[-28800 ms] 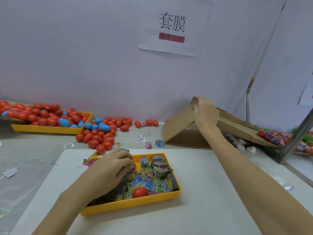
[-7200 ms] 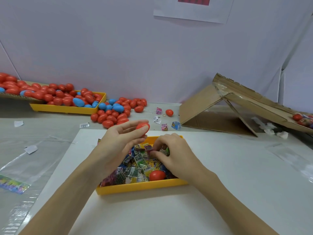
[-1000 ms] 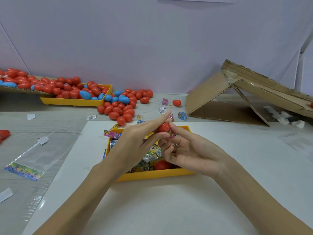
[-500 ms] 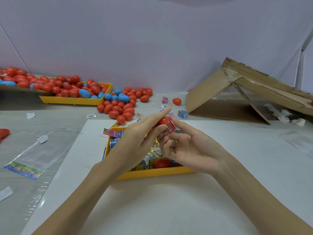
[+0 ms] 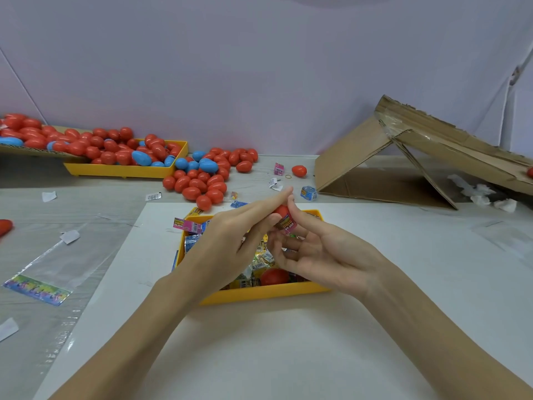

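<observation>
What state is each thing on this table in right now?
Red egg, held over the near yellow tray, lower end inside a printed sleeve.
Left hand, pinches the red egg.
Right hand, pinches the printed sleeve.
Near yellow tray, holds loose sleeves and one more egg.
Far yellow tray, heaped with red and blue eggs.
Cardboard, propped up like a tent.
Clear bag, lying flat.

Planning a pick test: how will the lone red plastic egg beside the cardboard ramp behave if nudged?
Likely rolls, wobbling: the red plastic egg is rounded and lies on its side on the flat table. Probably slippery: its shell looks smooth and glossy. Probably light: the left hand and right hand hold a similar egg by fingertips.
</observation>
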Motion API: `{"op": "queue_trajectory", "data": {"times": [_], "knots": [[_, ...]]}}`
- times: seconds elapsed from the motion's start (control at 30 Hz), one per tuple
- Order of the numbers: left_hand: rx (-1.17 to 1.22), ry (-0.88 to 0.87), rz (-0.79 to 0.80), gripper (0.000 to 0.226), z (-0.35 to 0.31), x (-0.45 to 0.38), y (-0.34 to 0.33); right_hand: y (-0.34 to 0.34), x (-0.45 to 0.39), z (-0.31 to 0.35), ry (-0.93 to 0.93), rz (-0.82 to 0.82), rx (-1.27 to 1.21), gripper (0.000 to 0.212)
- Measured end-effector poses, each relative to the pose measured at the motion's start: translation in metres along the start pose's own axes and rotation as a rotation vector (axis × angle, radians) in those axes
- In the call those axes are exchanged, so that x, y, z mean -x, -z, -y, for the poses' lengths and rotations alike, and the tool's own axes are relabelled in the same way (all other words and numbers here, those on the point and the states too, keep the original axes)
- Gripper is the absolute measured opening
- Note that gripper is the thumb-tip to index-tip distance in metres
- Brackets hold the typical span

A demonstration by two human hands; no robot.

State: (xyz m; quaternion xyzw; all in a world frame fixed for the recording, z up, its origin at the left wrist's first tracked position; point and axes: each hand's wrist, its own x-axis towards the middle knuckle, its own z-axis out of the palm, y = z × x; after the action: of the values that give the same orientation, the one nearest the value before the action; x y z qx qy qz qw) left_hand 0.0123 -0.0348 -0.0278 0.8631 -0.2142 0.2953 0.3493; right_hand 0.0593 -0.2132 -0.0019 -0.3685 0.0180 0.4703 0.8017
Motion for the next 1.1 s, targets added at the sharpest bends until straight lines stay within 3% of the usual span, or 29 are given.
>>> {"op": "queue_trajectory", "data": {"times": [0.17, 0.4, 0.77, 0.9, 1.0, 1.1], "knots": [[0.055, 0.03, -0.102, 0.048, -0.008, -0.001, -0.003, -0.002, -0.001, -0.004, 0.062, 0.003, 0.077, 0.035], [0.142, 0.075, -0.042, 0.048, -0.01, -0.002, 0.001, 0.0, 0.001, -0.003, 0.06, -0.003, 0.085, 0.036], [0.299, 0.175, 0.05, 0.039, -0.009, -0.001, 0.004, 0.0, -0.004, -0.005, 0.254, -0.031, 0.335, 0.038], [0.525, 0.289, 0.046, 0.038, -0.006, -0.004, 0.009, 0.0, -0.001, -0.004, 0.28, 0.13, 0.267, 0.032], [0.666, 0.335, 0.033, 0.04, -0.003, -0.005, 0.01, -0.001, 0.0, -0.005, 0.41, 0.171, 0.396, 0.032], [0.716, 0.328, 0.049, 0.041, -0.001, -0.005, 0.008, -0.001, -0.002, -0.013, 0.662, 0.005, 0.659, 0.038]]}}
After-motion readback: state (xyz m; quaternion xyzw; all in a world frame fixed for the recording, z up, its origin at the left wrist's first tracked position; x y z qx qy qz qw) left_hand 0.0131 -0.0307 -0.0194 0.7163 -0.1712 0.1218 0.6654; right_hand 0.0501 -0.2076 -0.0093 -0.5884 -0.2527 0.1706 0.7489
